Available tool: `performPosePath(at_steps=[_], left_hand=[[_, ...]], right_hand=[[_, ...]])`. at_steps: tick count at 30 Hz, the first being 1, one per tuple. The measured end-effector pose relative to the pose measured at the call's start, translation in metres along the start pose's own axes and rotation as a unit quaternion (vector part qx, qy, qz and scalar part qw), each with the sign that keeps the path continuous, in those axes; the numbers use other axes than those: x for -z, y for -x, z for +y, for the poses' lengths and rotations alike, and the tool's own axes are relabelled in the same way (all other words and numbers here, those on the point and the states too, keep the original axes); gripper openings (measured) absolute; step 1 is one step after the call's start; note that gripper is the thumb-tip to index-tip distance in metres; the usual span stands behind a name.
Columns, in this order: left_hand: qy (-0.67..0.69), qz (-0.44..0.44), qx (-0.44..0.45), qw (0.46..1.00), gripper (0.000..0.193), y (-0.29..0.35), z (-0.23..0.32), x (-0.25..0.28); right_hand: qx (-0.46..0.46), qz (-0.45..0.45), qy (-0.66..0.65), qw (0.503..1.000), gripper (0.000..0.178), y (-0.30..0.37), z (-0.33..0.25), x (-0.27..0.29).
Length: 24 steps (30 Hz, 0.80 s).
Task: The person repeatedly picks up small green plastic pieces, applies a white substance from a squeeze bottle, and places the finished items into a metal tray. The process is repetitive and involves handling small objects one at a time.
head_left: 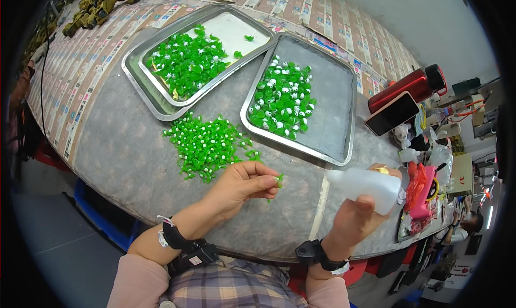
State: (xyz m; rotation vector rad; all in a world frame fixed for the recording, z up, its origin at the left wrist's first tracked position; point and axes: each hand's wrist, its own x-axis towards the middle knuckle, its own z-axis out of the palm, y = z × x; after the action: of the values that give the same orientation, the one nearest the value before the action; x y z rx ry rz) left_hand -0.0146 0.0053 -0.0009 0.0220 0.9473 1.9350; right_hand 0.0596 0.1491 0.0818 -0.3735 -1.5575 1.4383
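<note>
My left hand (243, 185) is closed in a pinch, thumb against fingers, on a small green plastic piece (279, 181). Just beyond it, a loose pile of small green pieces (201, 146) with white tips lies on the grey table cover. My right hand (355, 222) is wrapped round a translucent white squeeze bottle (365, 186), tilted with its nozzle toward the left hand. Farther off, green pieces with white eyeball-like parts (188, 63) fill much of the left metal tray (129, 66). Similar green-and-white pieces (282, 98) lie in the right metal tray (336, 119).
At the right stand a red thermos (400, 93) and a phone (392, 113) leaning beside it. A pink tape dispenser (422, 192) sits near the right edge among clutter. Yellow-and-black parts (99, 9) are heaped far left, with a black cable (44, 82) nearby.
</note>
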Motion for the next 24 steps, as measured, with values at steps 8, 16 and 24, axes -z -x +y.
performPosePath(at_steps=[8,16,24], left_hand=[[0.003,-0.005,0.004,1.000,0.014,0.000,-0.001,0.000],[0.007,-0.013,0.009,1.000,0.013,0.000,0.001,-0.001],[0.001,-0.009,0.013,1.000,0.013,0.000,0.000,0.000]], right_hand=[[0.183,-0.118,0.085,0.972,0.059,0.010,0.032,0.004],[0.180,-0.146,0.118,0.965,0.055,0.012,0.028,0.002],[0.184,-0.120,0.105,0.970,0.054,0.015,0.033,0.000]])
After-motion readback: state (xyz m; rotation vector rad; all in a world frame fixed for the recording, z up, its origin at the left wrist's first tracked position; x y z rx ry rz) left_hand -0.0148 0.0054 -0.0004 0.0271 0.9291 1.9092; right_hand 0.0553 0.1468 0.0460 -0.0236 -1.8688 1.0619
